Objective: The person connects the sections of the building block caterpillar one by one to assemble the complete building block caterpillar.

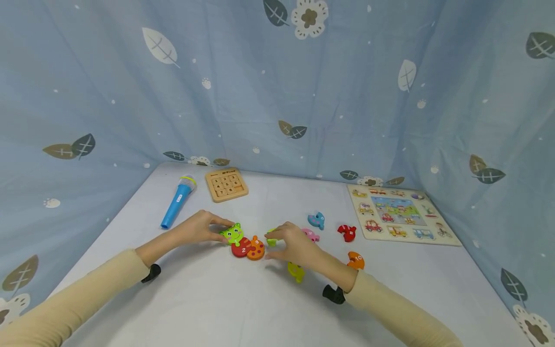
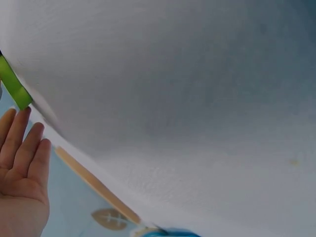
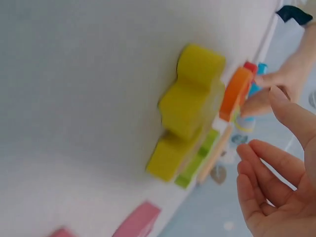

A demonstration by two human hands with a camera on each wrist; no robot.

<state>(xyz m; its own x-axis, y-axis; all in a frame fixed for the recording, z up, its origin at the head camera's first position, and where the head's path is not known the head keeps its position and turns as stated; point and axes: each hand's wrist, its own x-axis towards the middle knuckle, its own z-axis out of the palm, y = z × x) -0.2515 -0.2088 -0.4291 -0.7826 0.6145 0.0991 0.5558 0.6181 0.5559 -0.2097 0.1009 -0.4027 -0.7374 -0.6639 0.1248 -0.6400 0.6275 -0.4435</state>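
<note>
My left hand (image 1: 201,228) holds the edge of a green puzzle piece with a smiling face (image 1: 233,234) between thumb and fingers. In the left wrist view, fingertips (image 2: 25,112) touch that piece's green side. A red puzzle piece marked 2 (image 1: 240,247) adjoins it, followed by an orange spotted piece marked 3 (image 1: 257,249). My right hand (image 1: 297,245) is just right of the orange piece, thumb and fingers apart with nothing between them. A light green piece (image 1: 271,238) lies by its fingertips, partly covered. Below the hand lies a yellow-green piece (image 3: 192,103).
Blue (image 1: 317,220), pink (image 1: 310,235), red (image 1: 347,233) and orange (image 1: 356,260) pieces lie scattered to the right. A picture board (image 1: 403,212) is at the far right. Behind on the left are a blue toy microphone (image 1: 175,205) and a wooden number-slide puzzle (image 1: 227,185).
</note>
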